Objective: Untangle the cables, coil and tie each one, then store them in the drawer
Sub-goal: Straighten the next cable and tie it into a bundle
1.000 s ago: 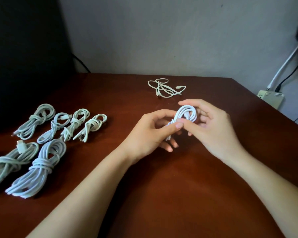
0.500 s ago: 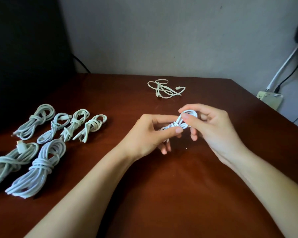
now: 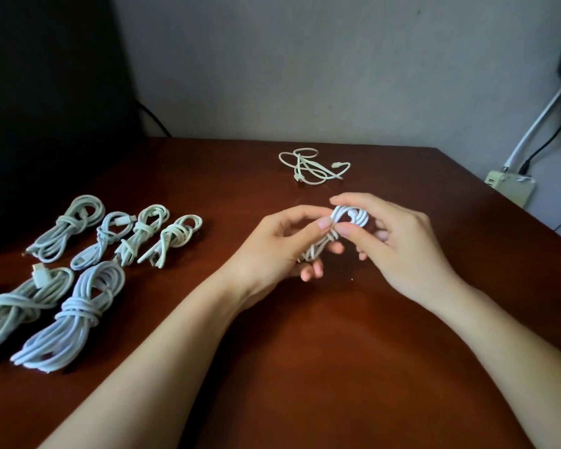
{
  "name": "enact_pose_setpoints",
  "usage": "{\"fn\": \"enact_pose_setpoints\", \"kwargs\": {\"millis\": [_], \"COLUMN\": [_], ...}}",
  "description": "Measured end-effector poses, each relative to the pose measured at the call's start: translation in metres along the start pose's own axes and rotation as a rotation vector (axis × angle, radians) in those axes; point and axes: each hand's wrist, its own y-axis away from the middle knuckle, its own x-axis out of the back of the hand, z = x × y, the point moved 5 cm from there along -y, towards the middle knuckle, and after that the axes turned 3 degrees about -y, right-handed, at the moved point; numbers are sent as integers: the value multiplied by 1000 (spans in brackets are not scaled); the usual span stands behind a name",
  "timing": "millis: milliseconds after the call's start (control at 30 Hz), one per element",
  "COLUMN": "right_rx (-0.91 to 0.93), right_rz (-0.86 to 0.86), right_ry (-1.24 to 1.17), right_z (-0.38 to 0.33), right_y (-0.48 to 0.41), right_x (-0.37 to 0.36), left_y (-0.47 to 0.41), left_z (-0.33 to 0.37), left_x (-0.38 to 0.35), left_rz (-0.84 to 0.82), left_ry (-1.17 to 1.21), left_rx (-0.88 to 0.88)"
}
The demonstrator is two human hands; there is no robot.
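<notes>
A small white coiled cable [image 3: 344, 222] is held above the middle of the brown table [image 3: 305, 367]. My left hand [image 3: 279, 244] grips its lower part between thumb and fingers. My right hand [image 3: 399, 244] pinches the wrapped middle, with the coil's loop showing above its thumb. One loose, uncoiled white cable [image 3: 314, 166] lies beyond the hands near the table's back edge. Several coiled and tied white cables [image 3: 78, 306] lie in two rows on the left. No drawer is in view.
A dark object [image 3: 46, 108] stands at the back left by the grey wall. A pale power strip [image 3: 510, 187] with plugged cords sits off the table's right edge.
Both hands have turned and reworked the small coil between them; its loop dropped low half a second ago and stands higher again now. The cables on the table have not moved.
</notes>
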Motion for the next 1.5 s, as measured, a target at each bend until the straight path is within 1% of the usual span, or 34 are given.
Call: {"fn": "enact_pose_setpoints", "kwargs": {"millis": [100,233,400,567,733,900,1000,1100,1200,1367,1500], "right_rx": [26,-6,0,-70,-185,-187,-197,-198,-184,-166,-235], "right_rz": [29,67,74,66,55,59,89,79,72,104,73], "right_ry": [-3,-82,-126,-224,-408,-389,-379,-341,-262,-224,-194], "right_z": [-4,1,-3,-1,4,11,14,16,14,12,21], "right_y": [0,-3,0,-1,-4,-6,-7,-6,-4,-3,-3], "right_x": [1,1,2,0,-2,-1,1,-1,-2,-2,-7], "left_y": [-1,0,1,2,3,2,2,1,3,5,5], "left_z": [0,-1,2,4,2,0,-4,-9,-10,-8,-10], "left_x": [-1,-3,-2,-1,-4,-8,-6,-2,0,-1,1], "left_rz": [1,-1,21,16,-14,0,-2,9,-7,-17,-4], "left_ry": [13,-3,-9,-55,-89,-95,-5,93,31,-140,-223], "left_rx": [-12,-14,-30,-39,-3,54,136,189,202,168,168]}}
